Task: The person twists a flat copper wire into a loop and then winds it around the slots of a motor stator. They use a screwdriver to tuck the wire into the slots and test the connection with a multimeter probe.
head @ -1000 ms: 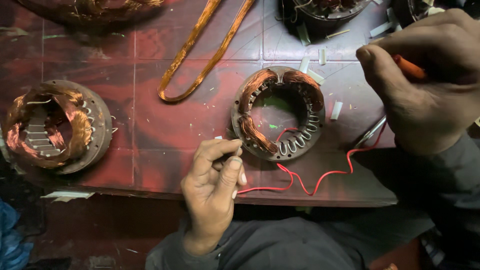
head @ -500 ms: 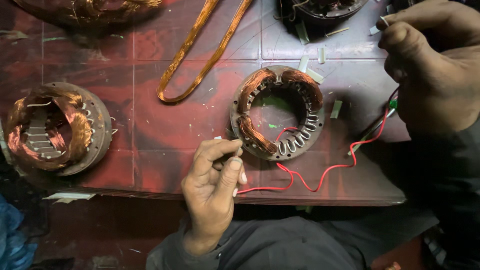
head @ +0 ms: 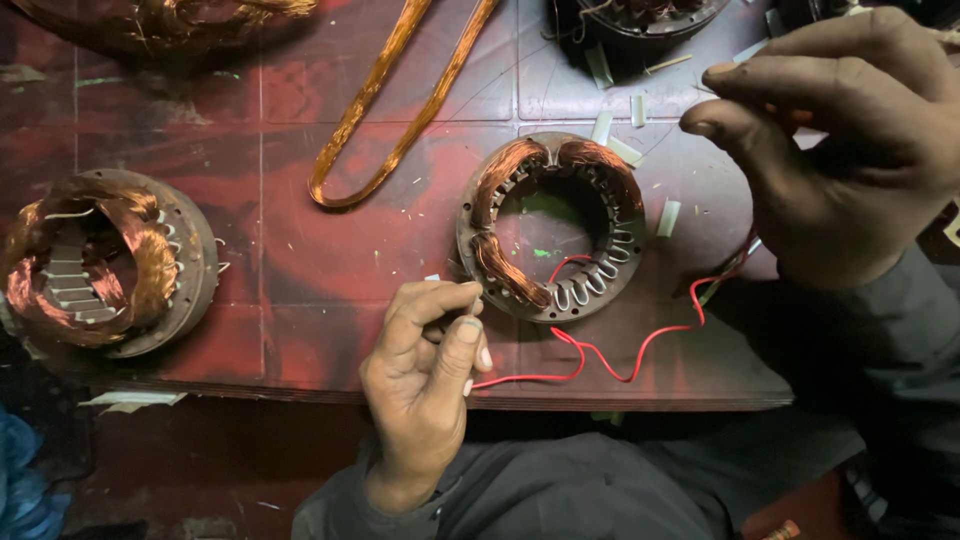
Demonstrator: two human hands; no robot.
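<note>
Left hand (head: 425, 385) pinching the thin red wire (head: 600, 355) near the worktop's front edge, right by the stator (head: 550, 227). Right hand (head: 850, 150) raised, grip curled; contents unclear. Floppy, light wire; heavy stator, probably best grabbed by its iron rim.

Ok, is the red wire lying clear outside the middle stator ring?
No, the red wire runs from the left hand across the table and loops up inside the middle stator.
</note>
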